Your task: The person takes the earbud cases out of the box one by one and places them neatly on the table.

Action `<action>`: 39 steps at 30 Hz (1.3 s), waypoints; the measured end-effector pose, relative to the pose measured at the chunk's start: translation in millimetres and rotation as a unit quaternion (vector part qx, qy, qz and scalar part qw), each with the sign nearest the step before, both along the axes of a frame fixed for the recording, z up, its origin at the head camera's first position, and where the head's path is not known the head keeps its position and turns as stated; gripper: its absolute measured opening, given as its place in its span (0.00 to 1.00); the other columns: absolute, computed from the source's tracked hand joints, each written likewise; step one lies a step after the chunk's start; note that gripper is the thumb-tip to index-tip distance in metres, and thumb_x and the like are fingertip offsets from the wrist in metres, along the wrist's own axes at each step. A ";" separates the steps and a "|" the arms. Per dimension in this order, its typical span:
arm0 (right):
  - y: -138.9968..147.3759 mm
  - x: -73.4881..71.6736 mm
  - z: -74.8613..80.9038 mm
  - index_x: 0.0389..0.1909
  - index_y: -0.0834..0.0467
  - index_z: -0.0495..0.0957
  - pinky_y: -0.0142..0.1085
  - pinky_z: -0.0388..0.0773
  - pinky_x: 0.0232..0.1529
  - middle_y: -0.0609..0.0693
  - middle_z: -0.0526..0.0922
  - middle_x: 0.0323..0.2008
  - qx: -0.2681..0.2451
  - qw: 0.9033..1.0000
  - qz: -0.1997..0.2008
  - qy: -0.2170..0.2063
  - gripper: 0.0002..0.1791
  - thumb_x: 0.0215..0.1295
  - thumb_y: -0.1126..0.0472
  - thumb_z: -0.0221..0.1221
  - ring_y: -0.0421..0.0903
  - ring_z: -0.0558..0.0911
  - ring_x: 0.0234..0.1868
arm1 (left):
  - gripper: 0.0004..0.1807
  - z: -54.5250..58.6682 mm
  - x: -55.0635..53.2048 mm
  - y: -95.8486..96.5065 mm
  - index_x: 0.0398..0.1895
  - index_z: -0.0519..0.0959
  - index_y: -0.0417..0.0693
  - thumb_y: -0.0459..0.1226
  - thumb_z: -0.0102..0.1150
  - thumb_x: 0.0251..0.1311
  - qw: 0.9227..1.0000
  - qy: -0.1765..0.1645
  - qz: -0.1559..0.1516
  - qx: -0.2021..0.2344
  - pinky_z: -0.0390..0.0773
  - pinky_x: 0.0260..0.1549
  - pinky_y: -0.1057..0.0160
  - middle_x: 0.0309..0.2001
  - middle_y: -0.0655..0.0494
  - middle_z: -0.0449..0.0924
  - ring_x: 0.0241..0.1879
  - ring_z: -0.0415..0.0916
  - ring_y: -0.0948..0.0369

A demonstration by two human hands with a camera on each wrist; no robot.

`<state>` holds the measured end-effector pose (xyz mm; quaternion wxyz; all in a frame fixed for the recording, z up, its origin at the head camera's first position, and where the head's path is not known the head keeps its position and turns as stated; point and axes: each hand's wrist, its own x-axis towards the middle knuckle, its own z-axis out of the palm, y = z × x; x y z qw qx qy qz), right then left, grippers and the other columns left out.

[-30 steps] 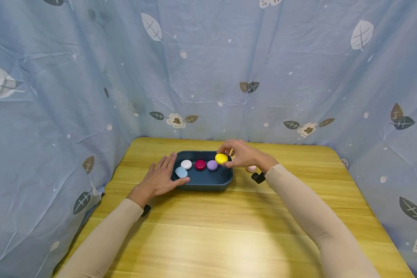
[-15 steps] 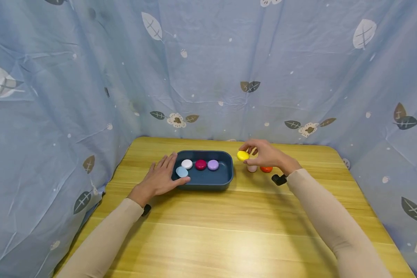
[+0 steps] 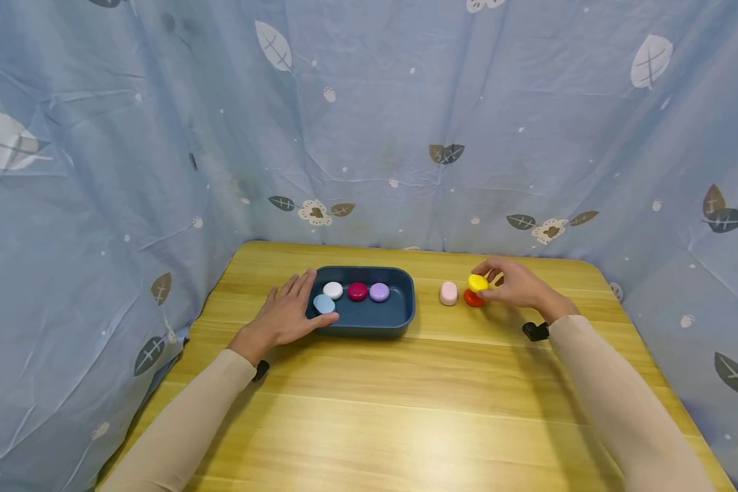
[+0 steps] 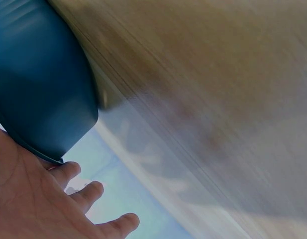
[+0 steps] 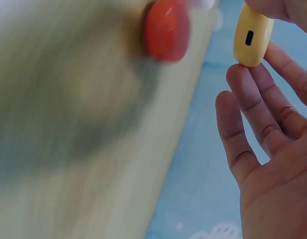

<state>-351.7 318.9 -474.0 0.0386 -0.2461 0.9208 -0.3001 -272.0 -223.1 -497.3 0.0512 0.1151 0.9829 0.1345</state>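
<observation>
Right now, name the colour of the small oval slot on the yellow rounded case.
The slot is black, seen best in the right wrist view.

Blue leaf-print cloth (image 3: 369,123) hangs behind; the yellowish wooden table (image 3: 357,403) shines

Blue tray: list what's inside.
The tray holds a white piece, a crimson piece, a lilac piece and a light-blue piece. The left hand hides part of its left end.

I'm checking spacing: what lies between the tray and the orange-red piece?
The head view shows one pink piece, touching neither tray nor orange-red piece.
</observation>
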 end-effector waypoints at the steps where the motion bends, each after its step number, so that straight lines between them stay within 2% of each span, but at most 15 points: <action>1: 5.3 0.9 -1.9 0.66 0.59 0.89 0.64 0.90 0.64 0.60 0.90 0.65 0.001 1.000 -0.006 -0.002 0.23 0.73 0.61 0.79 0.58 0.88 0.58 | 0.73 0.3 0.1 0.1 1.00 0.39 0.52 0.86 0.51 0.69 1.000 0.001 0.000 0.000 0.44 0.90 0.17 1.00 0.47 0.40 0.97 0.44 0.37; 3: 15.1 1.8 -6.3 0.65 0.60 0.89 0.60 0.92 0.62 0.61 0.91 0.64 0.003 1.000 -0.017 -0.001 0.23 0.73 0.61 0.80 0.57 0.88 0.57 | 0.73 0.8 0.2 0.2 1.00 0.40 0.52 0.85 0.52 0.69 1.000 0.003 -0.001 0.003 0.44 0.90 0.17 0.99 0.46 0.41 0.97 0.44 0.36; 6: 27.1 2.8 -12.7 0.64 0.61 0.90 0.47 0.94 0.56 0.63 0.92 0.63 0.003 1.000 -0.028 -0.003 0.23 0.72 0.61 0.81 0.56 0.89 0.55 | 0.73 1.2 0.2 -0.1 1.00 0.40 0.52 0.85 0.52 0.69 1.000 0.005 -0.001 0.002 0.44 0.90 0.17 0.99 0.46 0.41 0.97 0.44 0.37; 9: 36.3 3.6 -18.9 0.64 0.62 0.90 0.35 0.91 0.50 0.64 0.91 0.63 0.012 0.999 -0.035 -0.009 0.23 0.71 0.61 0.81 0.55 0.89 0.53 | 0.73 1.1 0.3 -0.2 1.00 0.40 0.51 0.85 0.52 0.70 1.000 0.007 -0.002 -0.001 0.45 0.90 0.17 0.99 0.46 0.42 0.97 0.45 0.36; 11: 40.8 4.2 -23.1 0.63 0.62 0.90 0.32 0.89 0.49 0.63 0.92 0.62 0.020 0.999 -0.039 -0.015 0.23 0.71 0.60 0.82 0.54 0.89 0.53 | 0.73 0.8 0.4 -0.2 1.00 0.41 0.51 0.85 0.52 0.70 1.000 0.008 -0.002 -0.002 0.45 0.90 0.17 0.99 0.46 0.42 0.97 0.45 0.36; 18: 47.2 6.7 -33.5 0.62 0.63 0.89 0.46 0.88 0.54 0.61 0.93 0.58 0.045 0.997 -0.046 -0.030 0.24 0.70 0.59 0.82 0.53 0.90 0.51 | 0.73 0.8 1.3 0.0 1.00 0.40 0.50 0.85 0.53 0.70 1.000 0.005 -0.001 -0.001 0.44 0.90 0.17 0.99 0.46 0.42 0.97 0.44 0.37; 24: 47.9 8.2 -34.2 0.65 0.64 0.88 0.48 0.88 0.55 0.62 0.92 0.58 0.052 0.997 -0.044 -0.037 0.25 0.72 0.59 0.81 0.53 0.88 0.52 | 0.72 1.3 1.9 0.2 1.00 0.41 0.50 0.84 0.53 0.70 1.000 0.004 -0.002 0.002 0.44 0.90 0.17 0.99 0.46 0.42 0.97 0.44 0.37; 32: 44.3 10.8 -28.6 0.74 0.64 0.84 0.65 0.90 0.63 0.68 0.86 0.70 0.057 0.998 -0.033 -0.013 0.34 0.73 0.57 0.81 0.64 0.90 0.60 | 0.72 3.3 2.5 0.7 1.00 0.41 0.50 0.84 0.54 0.71 1.000 0.001 -0.003 0.005 0.44 0.90 0.17 0.99 0.46 0.42 0.97 0.44 0.37; 39: 28.2 11.6 -16.1 0.78 0.62 0.82 0.70 0.86 0.68 0.68 0.83 0.76 0.042 0.999 -0.029 -0.001 0.34 0.77 0.56 0.77 0.69 0.88 0.67 | 0.72 3.9 3.2 0.9 1.00 0.42 0.50 0.84 0.54 0.70 1.000 0.003 -0.001 0.006 0.44 0.90 0.17 0.99 0.45 0.42 0.97 0.44 0.37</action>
